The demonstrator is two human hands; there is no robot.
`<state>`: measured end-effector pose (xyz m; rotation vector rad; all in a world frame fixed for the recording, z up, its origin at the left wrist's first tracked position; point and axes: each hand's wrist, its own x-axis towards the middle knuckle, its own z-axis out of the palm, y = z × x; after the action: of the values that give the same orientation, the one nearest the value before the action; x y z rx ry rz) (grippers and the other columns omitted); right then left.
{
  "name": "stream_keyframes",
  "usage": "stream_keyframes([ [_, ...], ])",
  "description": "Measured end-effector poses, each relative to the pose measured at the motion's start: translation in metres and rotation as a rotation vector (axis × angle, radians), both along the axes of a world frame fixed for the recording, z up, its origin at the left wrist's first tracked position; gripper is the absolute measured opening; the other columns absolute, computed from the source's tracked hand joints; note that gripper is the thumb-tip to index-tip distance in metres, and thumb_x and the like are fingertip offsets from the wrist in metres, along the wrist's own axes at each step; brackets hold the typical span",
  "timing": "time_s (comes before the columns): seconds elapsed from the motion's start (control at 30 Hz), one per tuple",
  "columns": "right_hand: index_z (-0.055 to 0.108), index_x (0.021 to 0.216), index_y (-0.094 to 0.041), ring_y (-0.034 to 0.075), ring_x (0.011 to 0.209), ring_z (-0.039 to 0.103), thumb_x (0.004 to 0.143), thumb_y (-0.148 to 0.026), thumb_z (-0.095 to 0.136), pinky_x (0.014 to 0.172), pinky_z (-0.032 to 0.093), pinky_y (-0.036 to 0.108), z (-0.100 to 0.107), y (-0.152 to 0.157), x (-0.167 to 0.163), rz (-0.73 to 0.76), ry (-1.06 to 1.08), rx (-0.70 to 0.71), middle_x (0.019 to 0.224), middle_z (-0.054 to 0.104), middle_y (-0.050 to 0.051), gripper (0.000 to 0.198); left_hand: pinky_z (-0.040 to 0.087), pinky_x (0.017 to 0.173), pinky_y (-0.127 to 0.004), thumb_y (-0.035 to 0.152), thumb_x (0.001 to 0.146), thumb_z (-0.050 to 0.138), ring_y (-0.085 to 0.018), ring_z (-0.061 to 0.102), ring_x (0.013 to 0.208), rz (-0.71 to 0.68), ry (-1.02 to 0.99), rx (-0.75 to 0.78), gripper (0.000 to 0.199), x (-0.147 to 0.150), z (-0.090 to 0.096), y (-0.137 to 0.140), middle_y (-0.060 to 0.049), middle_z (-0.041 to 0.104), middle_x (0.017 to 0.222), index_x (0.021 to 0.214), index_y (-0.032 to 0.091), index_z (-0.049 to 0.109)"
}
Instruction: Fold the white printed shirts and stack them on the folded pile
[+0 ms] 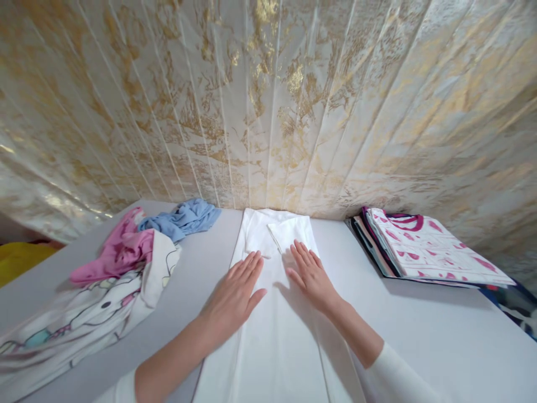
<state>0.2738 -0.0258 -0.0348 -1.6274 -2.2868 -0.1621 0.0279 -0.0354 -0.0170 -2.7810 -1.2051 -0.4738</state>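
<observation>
A white garment (277, 347), its sides folded inward into a long strip, lies lengthwise down the middle of the table. What look like its short sleeves are folded over near the far end. My left hand (235, 294) rests with fingers stretched over the garment's left side, just below a folded sleeve. On the right side, my right hand (312, 277) is spread with its palm down, fingertips near the other sleeve fold. Neither hand grips the cloth. Whether the palms press on it or hover slightly is hard to tell.
Left on the pale table (394, 324) are a crumpled blue cloth (184, 218), a pink garment (121, 246) and a white printed garment (92, 319). A folded clothes stack (436, 252) stands right. Behind hangs a gold-patterned curtain (268, 112). Yellow cloth (23, 260) shows beyond the left edge.
</observation>
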Motion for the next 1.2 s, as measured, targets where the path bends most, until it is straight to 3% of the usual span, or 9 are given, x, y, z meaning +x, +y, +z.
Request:
stream_keyframes([
  [0.13, 0.01, 0.154, -0.019, 0.023, 0.146, 0.019, 0.101, -0.044, 0.031, 0.114, 0.029, 0.044, -0.005, -0.061, 0.001, 0.103, -0.026, 0.028, 0.158, 0.022, 0.011, 0.063, 0.026, 0.114, -0.04, 0.047, 0.101, 0.033, -0.022, 0.021, 0.145, 0.002, 0.008, 0.015, 0.061, -0.02, -0.006, -0.054, -0.011, 0.025, 0.156, 0.151, 0.014, 0.021],
  [0.23, 0.007, 0.155, -0.019, 0.025, 0.145, 0.022, 0.1, -0.043, 0.035, 0.113, 0.031, 0.046, -0.003, -0.09, 0.0, 0.104, -0.048, 0.022, 0.157, 0.024, 0.011, 0.066, 0.027, 0.114, -0.041, 0.05, 0.101, 0.033, -0.024, 0.024, 0.144, 0.013, 0.014, 0.007, 0.064, -0.025, -0.011, -0.064, -0.013, 0.029, 0.155, 0.151, 0.012, 0.023],
  [0.43, 0.004, 0.155, -0.021, 0.023, 0.146, 0.019, 0.101, -0.044, 0.032, 0.113, 0.032, 0.046, 0.017, -0.119, -0.014, 0.064, -0.009, 0.016, 0.159, 0.02, 0.008, 0.065, 0.029, 0.112, -0.043, 0.05, 0.1, 0.032, -0.025, 0.028, 0.142, 0.006, 0.009, 0.055, 0.063, -0.026, -0.01, -0.079, -0.014, 0.033, 0.153, 0.15, 0.011, 0.026],
  [0.67, 0.014, 0.154, -0.017, 0.025, 0.145, 0.022, 0.099, -0.044, 0.038, 0.112, 0.034, 0.046, -0.001, -0.135, -0.023, 0.043, -0.039, -0.025, 0.157, 0.025, 0.012, 0.065, 0.032, 0.109, -0.042, 0.053, 0.097, 0.041, -0.028, 0.031, 0.141, -0.013, -0.008, 0.09, 0.07, -0.03, -0.018, -0.119, -0.015, 0.03, 0.154, 0.151, 0.012, 0.023],
  [0.9, 0.003, 0.155, -0.025, 0.027, 0.141, 0.031, 0.1, -0.041, 0.036, 0.107, 0.041, 0.045, -0.003, -0.129, -0.01, 0.019, 0.037, 0.096, 0.155, 0.03, 0.008, 0.066, 0.035, 0.105, -0.035, 0.058, 0.093, 0.044, -0.027, 0.04, 0.136, -0.044, 0.046, 0.259, 0.083, -0.037, -0.021, -0.11, -0.015, 0.04, 0.149, 0.153, 0.008, 0.016],
  [1.07, -0.001, 0.155, -0.022, 0.029, 0.137, 0.04, 0.098, -0.043, 0.04, 0.102, 0.045, 0.046, -0.024, -0.106, 0.0, 0.013, -0.032, 0.214, 0.153, 0.033, 0.011, 0.073, 0.039, 0.099, -0.032, 0.064, 0.091, 0.042, -0.026, 0.05, 0.128, -0.046, 0.041, 0.415, 0.093, -0.037, -0.028, -0.084, -0.017, 0.05, 0.14, 0.153, 0.003, 0.008],
  [1.2, 0.009, 0.155, -0.019, 0.028, 0.138, 0.038, 0.097, -0.047, 0.042, 0.105, 0.042, 0.046, -0.036, -0.085, 0.001, -0.034, -0.078, 0.224, 0.153, 0.033, 0.012, 0.072, 0.04, 0.1, -0.032, 0.061, 0.092, 0.043, -0.027, 0.048, 0.129, -0.003, 0.018, 0.388, 0.092, -0.03, -0.032, -0.063, -0.016, 0.046, 0.144, 0.153, 0.006, 0.003],
])
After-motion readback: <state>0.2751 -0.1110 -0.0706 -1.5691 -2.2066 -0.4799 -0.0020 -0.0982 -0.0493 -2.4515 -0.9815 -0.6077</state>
